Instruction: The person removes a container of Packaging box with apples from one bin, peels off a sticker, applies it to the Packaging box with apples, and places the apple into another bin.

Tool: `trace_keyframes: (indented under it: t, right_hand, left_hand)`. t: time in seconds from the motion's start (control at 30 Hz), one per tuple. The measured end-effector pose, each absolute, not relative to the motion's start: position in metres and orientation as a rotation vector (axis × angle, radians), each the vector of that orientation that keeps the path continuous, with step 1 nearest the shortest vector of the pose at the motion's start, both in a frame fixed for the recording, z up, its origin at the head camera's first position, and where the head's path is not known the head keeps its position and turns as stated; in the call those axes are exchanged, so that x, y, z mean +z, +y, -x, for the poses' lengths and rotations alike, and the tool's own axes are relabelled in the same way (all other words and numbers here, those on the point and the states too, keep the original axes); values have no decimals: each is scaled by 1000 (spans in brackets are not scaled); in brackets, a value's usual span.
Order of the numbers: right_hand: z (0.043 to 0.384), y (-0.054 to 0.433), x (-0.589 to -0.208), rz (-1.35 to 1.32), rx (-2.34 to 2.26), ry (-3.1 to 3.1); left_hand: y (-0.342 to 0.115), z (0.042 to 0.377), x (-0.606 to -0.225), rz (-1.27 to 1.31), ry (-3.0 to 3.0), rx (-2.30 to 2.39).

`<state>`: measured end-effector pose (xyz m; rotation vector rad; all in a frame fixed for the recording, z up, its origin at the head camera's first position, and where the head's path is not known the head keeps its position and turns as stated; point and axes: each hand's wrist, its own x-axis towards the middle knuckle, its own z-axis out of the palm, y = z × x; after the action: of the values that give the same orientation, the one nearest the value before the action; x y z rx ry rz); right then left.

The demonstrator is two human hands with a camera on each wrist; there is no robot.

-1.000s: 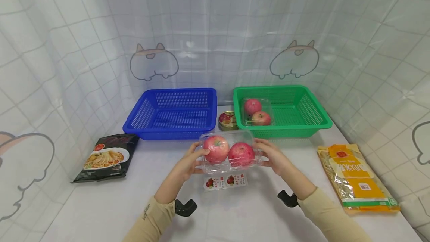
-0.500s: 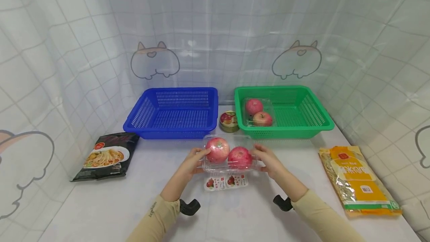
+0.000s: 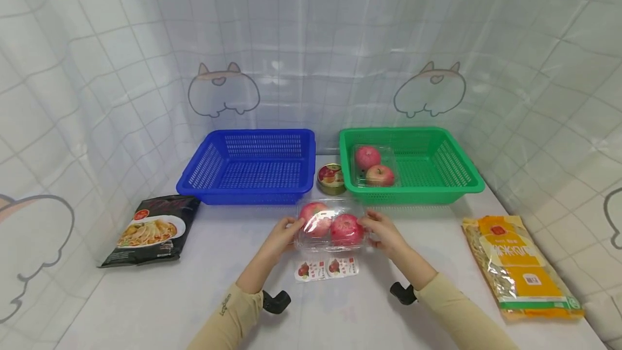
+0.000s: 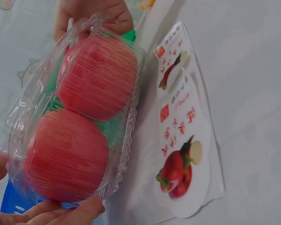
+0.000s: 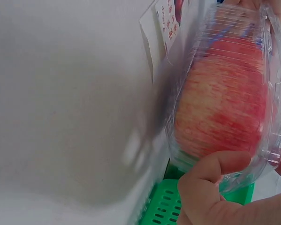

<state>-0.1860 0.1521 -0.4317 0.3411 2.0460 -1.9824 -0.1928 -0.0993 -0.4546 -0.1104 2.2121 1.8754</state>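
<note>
Between both hands is a clear plastic clamshell box [image 3: 324, 246] with two red apples [image 3: 347, 229] inside. My left hand [image 3: 282, 237] grips its left end, thumb on the top side and fingers beneath. The other end is pinched by my right hand [image 3: 385, 231]. In both wrist views the box [image 4: 131, 126] is held tilted above the white table. On the table just nearer than the box lies a small sheet of two apple-printed stickers [image 3: 326, 269].
A blue basket [image 3: 252, 197] stands at the back left. The green basket [image 3: 418, 197] at the back right holds another box of apples [image 3: 380, 175]. A round can [image 3: 331, 179] sits between them. A black food packet [image 3: 150, 230] lies left, a yellow noodle bag [image 3: 522, 266] right.
Both hands have drawn the apple box slightly lower and nearer to the body, and its front has tipped a little. The right hand has shifted slightly left. Nothing was let go.
</note>
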Motion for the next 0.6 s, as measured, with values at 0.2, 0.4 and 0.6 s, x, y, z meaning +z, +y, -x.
trace_keyframes:
  t: [0.2,0.4,0.6]
  right_hand:
    - [189,149,-435,-345,-1998,2030]
    - [188,148,-437,-345,-1985,2037]
    - [191,147,-439,-342,-1982,2050]
  left_hand:
    - [-101,193,-459,113,2242,1843]
    - [-100,193,-458,138,2263,1829]
    - [-101,196,-460,151,2267,1820]
